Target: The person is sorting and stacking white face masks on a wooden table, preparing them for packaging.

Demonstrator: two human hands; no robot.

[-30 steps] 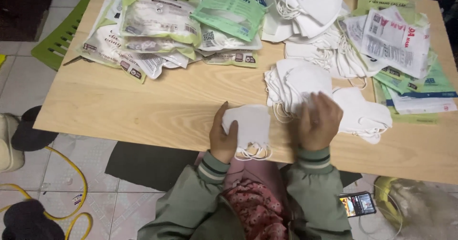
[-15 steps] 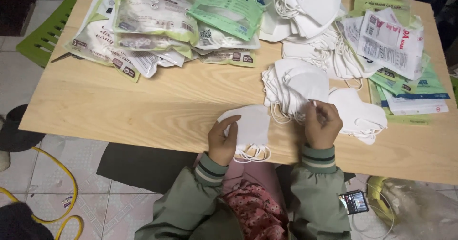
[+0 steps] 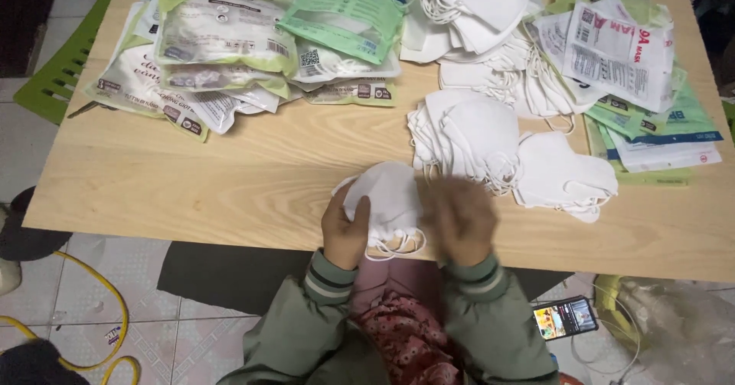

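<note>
Head view: the left hand (image 3: 346,228) pinches a white mask (image 3: 387,201) at the middle bottom of the frame. The right hand (image 3: 462,220) is blurry; can't tell its grip. The mask looks soft, light and floppy, so hold its edges.

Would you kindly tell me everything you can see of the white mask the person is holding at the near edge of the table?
The white mask is a folded, soft-looking fabric piece with thin white ear loops trailing off its lower edge over the rim of the wooden table. It lies flat near the front edge. The left hand presses on its left side, thumb on top; the blurred right hand is at its right edge. It lies just in front of a loose stack of white masks.
</note>
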